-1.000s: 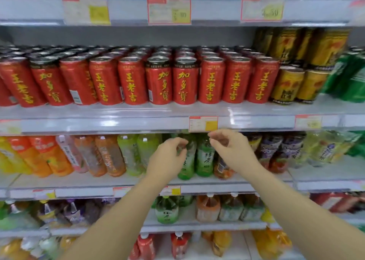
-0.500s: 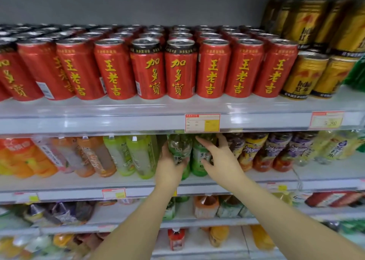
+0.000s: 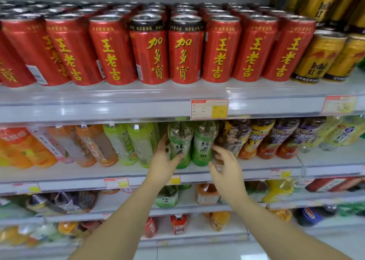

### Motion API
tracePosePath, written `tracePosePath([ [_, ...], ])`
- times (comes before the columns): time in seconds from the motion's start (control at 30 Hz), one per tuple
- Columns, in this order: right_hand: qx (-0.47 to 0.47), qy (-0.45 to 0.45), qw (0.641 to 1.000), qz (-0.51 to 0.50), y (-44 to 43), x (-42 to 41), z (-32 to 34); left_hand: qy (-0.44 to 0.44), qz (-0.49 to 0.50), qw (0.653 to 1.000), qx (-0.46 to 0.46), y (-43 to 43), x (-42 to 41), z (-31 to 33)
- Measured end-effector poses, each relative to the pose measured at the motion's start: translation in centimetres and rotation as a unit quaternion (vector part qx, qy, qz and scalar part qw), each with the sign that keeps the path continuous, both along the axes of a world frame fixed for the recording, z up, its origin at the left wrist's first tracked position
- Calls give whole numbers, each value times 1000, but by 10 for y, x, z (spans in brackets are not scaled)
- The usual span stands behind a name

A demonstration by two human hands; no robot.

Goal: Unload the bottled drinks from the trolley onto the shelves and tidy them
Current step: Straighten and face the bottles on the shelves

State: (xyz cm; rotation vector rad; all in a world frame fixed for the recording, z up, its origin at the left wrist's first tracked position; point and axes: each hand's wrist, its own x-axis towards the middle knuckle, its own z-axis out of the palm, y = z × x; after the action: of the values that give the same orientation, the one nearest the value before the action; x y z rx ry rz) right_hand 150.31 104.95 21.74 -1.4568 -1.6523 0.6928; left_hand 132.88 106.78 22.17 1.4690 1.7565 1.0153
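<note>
Two green tea bottles stand side by side on the middle shelf [image 3: 256,167], under the can shelf. My left hand [image 3: 163,165] grips the left green tea bottle [image 3: 180,139], thumb across its front and fingers round its left side. The right green tea bottle [image 3: 204,141] stands just beside it, untouched. My right hand [image 3: 227,171] hovers in front of the shelf edge, to the right of that bottle, with fingers spread and loosely bent, holding nothing. The trolley is out of view.
Red cans [image 3: 150,50] and gold cans [image 3: 320,56] fill the shelf above. Pale green bottles [image 3: 138,141] and orange bottles [image 3: 19,147] stand to the left, dark tea bottles [image 3: 235,135] to the right. Lower shelves [image 3: 118,210] hold more bottles.
Both hands dropped from the price strip to the green tea bottles. The left hand took hold of the left bottle. The right hand then drew back from the right bottle. The view moved closer.
</note>
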Motion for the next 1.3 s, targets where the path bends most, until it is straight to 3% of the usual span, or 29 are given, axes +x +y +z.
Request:
tracePosePath([
  [0.07,-44,52,997,-20,4,-7,0,13,-18,1000,-12,2,-3,1],
  [0.17,-63,57,995,-60,14,-19,-5,29,-36,999,-22,9,-6,-1],
  [0.3,-58,70,989,-117,26,-32,-19,30,-56,998,-7,17,-9,-13],
  [0.47,-25,88,991,-95,34,-40,-34,10,-73,996,46,21,-17,-41],
  [0.9,77,-8,995,-62,38,-26,-67,36,-69,984,160,18,-8,-69],
  [1.0,110,-31,992,-47,25,-22,-50,-4,-76,983,166,13,-9,-58],
  [1.1,150,6,988,-33,25,-22,-14,-36,-76,981,174,15,-7,-36],
  [1.3,127,13,992,-19,42,-28,15,-64,-85,975,197,32,-1,-9],
])
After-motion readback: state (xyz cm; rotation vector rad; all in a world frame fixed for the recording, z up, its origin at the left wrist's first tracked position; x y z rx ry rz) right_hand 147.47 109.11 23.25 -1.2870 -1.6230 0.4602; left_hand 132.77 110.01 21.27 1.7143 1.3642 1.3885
